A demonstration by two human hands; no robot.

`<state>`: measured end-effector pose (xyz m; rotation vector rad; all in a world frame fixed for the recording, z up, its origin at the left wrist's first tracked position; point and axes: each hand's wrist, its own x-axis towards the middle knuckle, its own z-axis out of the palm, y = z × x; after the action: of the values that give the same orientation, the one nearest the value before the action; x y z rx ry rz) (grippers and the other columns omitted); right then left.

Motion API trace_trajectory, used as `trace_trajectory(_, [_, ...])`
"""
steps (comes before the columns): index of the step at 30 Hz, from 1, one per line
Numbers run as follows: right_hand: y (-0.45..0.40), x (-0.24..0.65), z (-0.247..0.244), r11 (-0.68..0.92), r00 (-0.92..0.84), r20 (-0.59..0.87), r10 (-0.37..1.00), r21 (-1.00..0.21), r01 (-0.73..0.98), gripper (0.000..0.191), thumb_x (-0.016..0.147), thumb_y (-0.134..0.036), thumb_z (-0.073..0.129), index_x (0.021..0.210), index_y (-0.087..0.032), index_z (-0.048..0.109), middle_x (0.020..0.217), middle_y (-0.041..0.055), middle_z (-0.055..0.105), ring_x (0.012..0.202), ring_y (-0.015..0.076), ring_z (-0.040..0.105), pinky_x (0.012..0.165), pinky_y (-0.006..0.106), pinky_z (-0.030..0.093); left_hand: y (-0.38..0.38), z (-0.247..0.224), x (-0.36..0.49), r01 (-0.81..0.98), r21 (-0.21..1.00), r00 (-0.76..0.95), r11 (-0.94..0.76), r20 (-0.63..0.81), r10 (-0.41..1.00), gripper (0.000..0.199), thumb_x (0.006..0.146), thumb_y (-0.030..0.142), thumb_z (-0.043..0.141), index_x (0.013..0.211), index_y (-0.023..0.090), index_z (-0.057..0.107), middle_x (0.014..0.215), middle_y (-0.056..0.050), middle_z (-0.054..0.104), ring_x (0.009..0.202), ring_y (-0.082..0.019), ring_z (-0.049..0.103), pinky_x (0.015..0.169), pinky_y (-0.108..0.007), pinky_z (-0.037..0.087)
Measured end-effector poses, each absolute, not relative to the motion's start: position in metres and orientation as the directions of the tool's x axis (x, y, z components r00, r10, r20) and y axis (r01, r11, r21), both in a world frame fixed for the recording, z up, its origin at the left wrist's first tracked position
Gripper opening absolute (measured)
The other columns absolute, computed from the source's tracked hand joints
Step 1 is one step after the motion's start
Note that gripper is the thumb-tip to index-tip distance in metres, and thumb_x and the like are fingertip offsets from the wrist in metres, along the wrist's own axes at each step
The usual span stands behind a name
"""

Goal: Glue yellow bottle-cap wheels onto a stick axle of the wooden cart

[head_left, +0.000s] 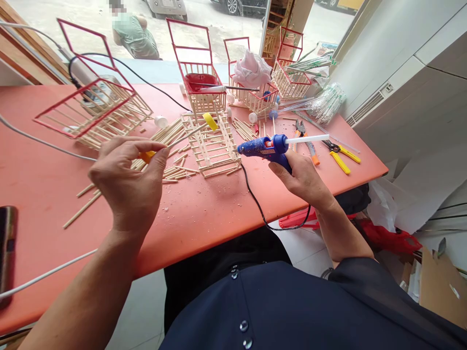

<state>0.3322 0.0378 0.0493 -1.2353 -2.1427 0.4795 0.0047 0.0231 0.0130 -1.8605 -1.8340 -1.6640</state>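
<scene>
My left hand [127,180] is raised over the left side of the table, its thumb and fingertips closed on a thin wooden stick [186,136]. A yellow disc [210,121] sits on the stick's far end; a second yellow piece [147,156] shows behind my thumb. My right hand [308,177] grips a blue hot glue gun [257,147] by its handle, nozzle pointing left. From its back sticks a white glue stick [310,139]. Between the hands a small frame of wooden sticks [216,166] lies on the table, close to the nozzle.
Several stick carts with red-edged frames [193,48] stand along the back of the pink table [204,209]. Loose sticks [175,174] lie left of centre. Yellow-handled pliers [341,163] and orange-handled pliers [312,150] rest at right. A black cord [255,197] hangs over the front edge.
</scene>
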Motion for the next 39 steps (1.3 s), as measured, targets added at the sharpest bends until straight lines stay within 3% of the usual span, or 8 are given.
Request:
trace_trajectory(8, [0.037,0.3332,0.0509,0.473,-0.361,0.305,0.881,-0.58,0.663,0.034,0.101,-0.05,0.057,0.084,-0.021,0.054,0.074,0.0,0.053,0.069,0.0153,0.045,0.07,0.032,0.038,0.0235,0.0124,0.0049,0.734,0.611,-0.278,-0.297,0.67,0.688,0.015,0.092,0.029,0.078,0.097,0.017,0.084,0.089,-0.006,0.077,0.103,-0.026,0.074,0.098,-0.041,0.053])
trace_trajectory(17, [0.0368,0.3333,0.0508,0.483,-0.378,0.302,0.875,-0.568,0.667,0.031,0.102,-0.05,0.056,0.094,-0.02,0.06,0.081,0.0029,0.06,0.075,0.0184,0.054,0.072,0.032,0.04,0.0236,0.0125,0.004,0.735,0.608,-0.271,-0.301,0.67,0.691,0.017,0.093,0.031,0.078,0.097,0.016,0.084,0.089,-0.007,0.076,0.103,-0.027,0.074,0.098,-0.041,0.052])
trace_trajectory(39, [0.0362,0.3328,0.0517,0.476,-0.365,0.305,0.879,-0.574,0.666,0.032,0.101,-0.05,0.056,0.087,-0.022,0.055,0.078,0.001,0.055,0.075,0.0176,0.052,0.075,0.032,0.042,0.023,0.0141,0.0065,0.73,0.619,-0.282,-0.289,0.658,0.698,0.017,0.093,0.035,0.077,0.095,0.019,0.083,0.087,-0.004,0.074,0.1,-0.024,0.071,0.099,-0.041,0.052])
